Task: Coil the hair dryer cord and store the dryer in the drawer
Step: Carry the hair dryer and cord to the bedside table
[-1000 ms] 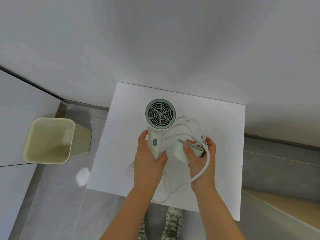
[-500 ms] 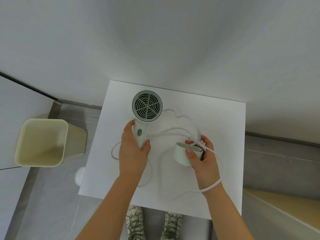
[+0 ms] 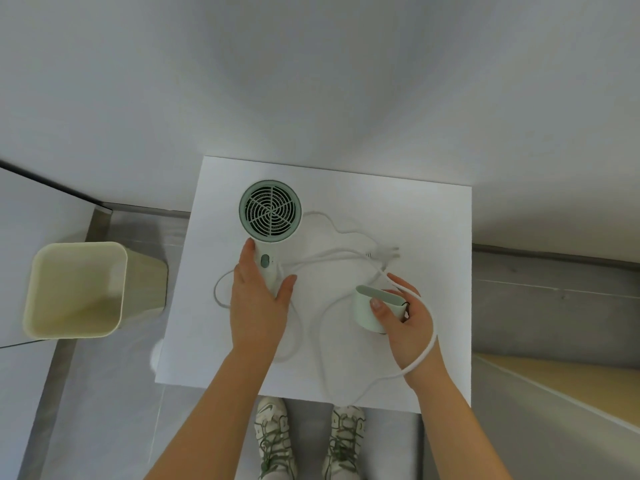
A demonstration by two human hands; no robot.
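1. On the white table (image 3: pixel 433 220), the hair dryer (image 3: pixel 270 211) lies with its grille facing up.
2. The left hand (image 3: pixel 258 306) rests on its handle, fingers straight.
3. The right hand (image 3: pixel 407 323) grips the green nozzle (image 3: pixel 367 311); the cord (image 3: pixel 423 355) loops over this wrist.

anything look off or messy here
The nozzle is off the hair dryer, held in the right hand, and the cord sprawls uncoiled over the table, one loop draped across that wrist.

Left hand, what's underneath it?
The left hand rests on the handle of the pale green hair dryer, which lies on the white square table. The handle's lower end is covered.
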